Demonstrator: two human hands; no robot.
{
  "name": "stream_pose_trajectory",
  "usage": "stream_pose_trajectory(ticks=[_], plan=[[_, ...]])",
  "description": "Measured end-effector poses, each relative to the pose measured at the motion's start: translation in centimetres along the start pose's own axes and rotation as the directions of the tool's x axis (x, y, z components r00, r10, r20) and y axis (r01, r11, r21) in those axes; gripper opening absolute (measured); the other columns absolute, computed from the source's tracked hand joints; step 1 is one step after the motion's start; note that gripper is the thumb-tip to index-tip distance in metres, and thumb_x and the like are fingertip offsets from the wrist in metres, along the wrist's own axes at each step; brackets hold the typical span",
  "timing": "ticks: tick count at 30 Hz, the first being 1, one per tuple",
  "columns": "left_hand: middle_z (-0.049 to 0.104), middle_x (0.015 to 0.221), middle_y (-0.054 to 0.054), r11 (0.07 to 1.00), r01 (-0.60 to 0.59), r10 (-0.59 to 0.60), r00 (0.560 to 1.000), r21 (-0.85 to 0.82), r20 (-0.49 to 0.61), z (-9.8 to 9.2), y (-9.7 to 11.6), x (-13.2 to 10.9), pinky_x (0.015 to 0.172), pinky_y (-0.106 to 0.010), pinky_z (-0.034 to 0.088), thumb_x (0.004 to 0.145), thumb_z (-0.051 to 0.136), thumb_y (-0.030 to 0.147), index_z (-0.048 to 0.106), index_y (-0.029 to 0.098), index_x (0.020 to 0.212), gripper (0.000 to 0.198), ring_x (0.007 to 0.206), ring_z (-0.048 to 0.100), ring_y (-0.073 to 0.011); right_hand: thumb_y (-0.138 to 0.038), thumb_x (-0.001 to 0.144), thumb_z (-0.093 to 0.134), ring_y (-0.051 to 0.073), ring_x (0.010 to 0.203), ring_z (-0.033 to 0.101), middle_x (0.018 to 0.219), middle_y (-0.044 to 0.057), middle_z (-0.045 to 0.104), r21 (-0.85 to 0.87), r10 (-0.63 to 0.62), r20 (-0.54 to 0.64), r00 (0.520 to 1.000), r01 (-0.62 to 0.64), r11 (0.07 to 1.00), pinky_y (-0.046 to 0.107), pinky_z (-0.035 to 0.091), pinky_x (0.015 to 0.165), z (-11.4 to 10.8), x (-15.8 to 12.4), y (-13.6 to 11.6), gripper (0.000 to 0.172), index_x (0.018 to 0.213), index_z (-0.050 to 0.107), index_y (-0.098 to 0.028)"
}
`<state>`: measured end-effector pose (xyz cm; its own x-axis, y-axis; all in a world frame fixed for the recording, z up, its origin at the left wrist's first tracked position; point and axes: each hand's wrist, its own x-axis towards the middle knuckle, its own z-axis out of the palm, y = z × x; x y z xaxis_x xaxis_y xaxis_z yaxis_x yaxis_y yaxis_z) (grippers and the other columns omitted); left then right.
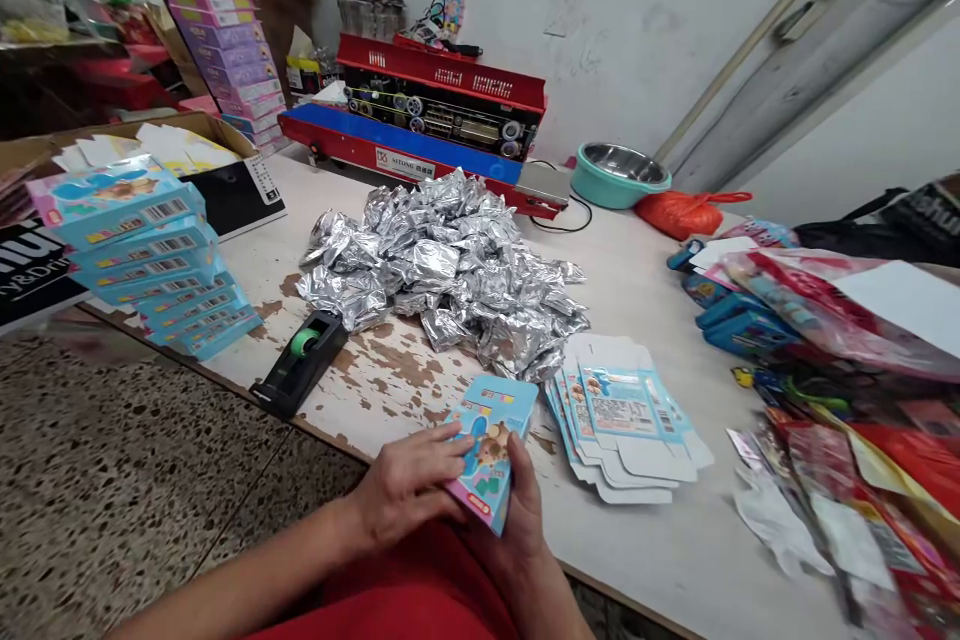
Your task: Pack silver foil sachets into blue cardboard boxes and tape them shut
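A small light-blue carton (487, 435) with a pink lower edge is held over the table's near edge, tilted up toward me. My right hand (529, 510) grips its right side, thumb along the edge. My left hand (411, 482) is closed on the left side, with fingertips resting on the printed front. Just right of the carton lies a pile of flat, unfolded blue-and-white cartons (622, 410). Behind it is a big heap of silver foil packets (450, 260). A black tape dispenser (300, 360) with green tape stands to the left.
Finished-looking blue boxes (176, 270) are stacked at the left table edge, beside an open cardboard box (247, 195). At the back stands a red sealing machine (442, 120) with a blue belt. A teal bowl (619, 180) and plastic packaging (847, 320) occupy the right.
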<state>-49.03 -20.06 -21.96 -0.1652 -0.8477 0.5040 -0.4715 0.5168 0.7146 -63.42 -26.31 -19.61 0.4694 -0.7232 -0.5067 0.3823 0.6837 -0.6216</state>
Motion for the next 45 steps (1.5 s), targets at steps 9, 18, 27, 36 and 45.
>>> stream_pose_trajectory(ticks=[9,18,27,36,45], plan=[[0.047,0.136,-0.023,0.762,0.580,-0.507,0.811,0.288,-0.292,0.4,-9.2,11.5,0.104,-0.053,0.032,0.075,0.072,0.034,0.052,0.009,0.131,0.065,0.126,0.040,-0.0391,-0.044,0.060,0.077,0.034,0.129,0.038,0.138,0.013,0.042,-0.924,-0.554,0.110,0.825,0.291,0.250,0.054,0.030,0.108,-5.3,-0.5,-3.6,0.097,0.143,0.032,-0.024],[0.067,0.096,-0.010,0.750,0.649,-0.660,0.748,-0.126,-0.079,-4.2,-5.6,8.5,0.067,-0.032,0.052,0.088,0.050,0.037,0.058,0.016,0.107,0.030,0.080,0.065,-0.0221,-0.040,0.054,0.079,0.041,0.122,0.040,0.137,0.020,0.041,-0.935,-0.600,0.257,0.758,0.038,-0.353,0.058,0.036,0.096,-5.7,0.0,-0.4,0.125,0.149,0.000,-0.020],[0.065,0.083,-0.004,0.672,0.715,-0.692,0.699,0.192,-0.182,-2.9,-1.7,4.3,0.071,-0.029,0.044,0.077,0.062,0.036,0.067,0.020,0.086,0.019,0.079,0.060,-0.0207,-0.019,0.055,0.064,0.037,0.118,0.041,0.134,0.019,0.043,-0.794,-0.527,0.558,0.640,0.229,-0.563,0.055,0.030,0.096,-1.9,0.9,1.9,0.106,0.148,0.013,-0.019],[0.059,0.120,-0.012,0.824,0.547,-0.552,0.713,-0.150,-0.432,-0.1,0.7,2.1,0.099,-0.039,0.043,0.080,0.063,0.037,0.054,0.020,0.117,0.042,0.113,0.055,-0.0253,-0.043,0.063,0.069,0.041,0.117,0.040,0.133,0.025,0.039,-0.941,-0.784,0.335,0.523,0.147,-0.305,0.058,0.037,0.091,-0.5,2.1,2.4,0.109,0.148,0.008,-0.010],[0.063,0.115,-0.006,0.337,0.530,-0.820,0.571,-0.778,0.033,-0.9,0.0,-1.0,0.076,-0.026,0.049,0.082,0.061,0.036,0.038,0.025,0.135,0.059,0.089,0.061,-0.0176,-0.042,0.072,0.073,0.020,0.089,0.057,0.118,0.010,0.049,-0.803,-0.455,0.292,0.841,0.474,0.361,0.033,0.053,0.073,-2.7,0.8,1.2,0.064,0.128,0.047,-0.024]])
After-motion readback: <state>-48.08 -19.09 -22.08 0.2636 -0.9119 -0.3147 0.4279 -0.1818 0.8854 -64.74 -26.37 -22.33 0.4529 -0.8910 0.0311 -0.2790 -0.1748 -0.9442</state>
